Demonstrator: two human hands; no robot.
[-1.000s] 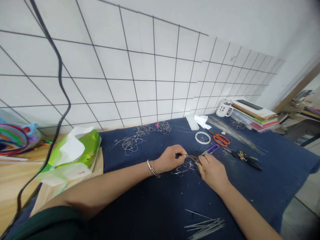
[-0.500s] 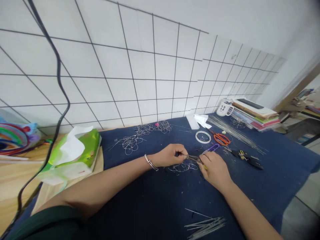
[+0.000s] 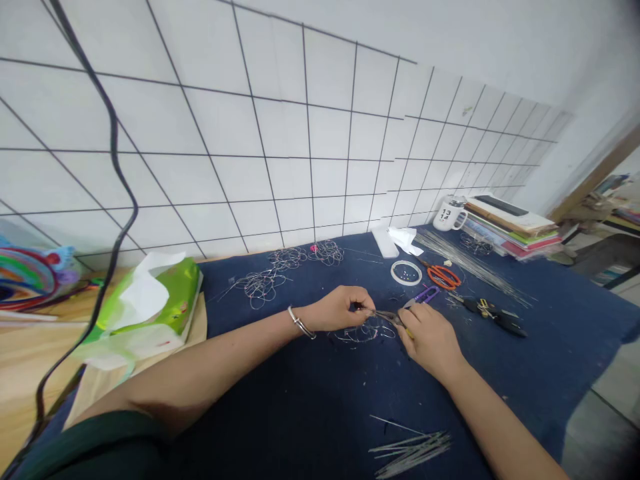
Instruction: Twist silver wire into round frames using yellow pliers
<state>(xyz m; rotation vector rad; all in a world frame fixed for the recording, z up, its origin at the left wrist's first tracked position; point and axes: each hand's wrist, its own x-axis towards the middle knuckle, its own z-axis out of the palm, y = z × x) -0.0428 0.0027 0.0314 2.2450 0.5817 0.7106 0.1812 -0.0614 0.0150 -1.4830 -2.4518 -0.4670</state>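
Observation:
My left hand (image 3: 347, 309), with a silver bangle at its wrist, pinches a thin wire whose details are too small to make out. From the right, my right hand (image 3: 429, 337) is wrapped round pliers (image 3: 387, 316) with yellow on the handle, their jaws meeting the wire at my left fingertips. Under and between both hands lies a loose wire coil (image 3: 357, 333) on the dark blue cloth (image 3: 320, 407). Purple-handled scissors (image 3: 427, 294) rest just beyond my right hand.
Tangled wire loops (image 3: 263, 285) lie behind my left arm. At right are a bead dish (image 3: 393, 273), orange scissors (image 3: 444, 277), black cutters (image 3: 505, 322), long wires (image 3: 470, 263), a mug (image 3: 447, 217) and books (image 3: 515, 227). Cut wires (image 3: 413, 453) lie in front; a tissue pack (image 3: 180, 293) sits left.

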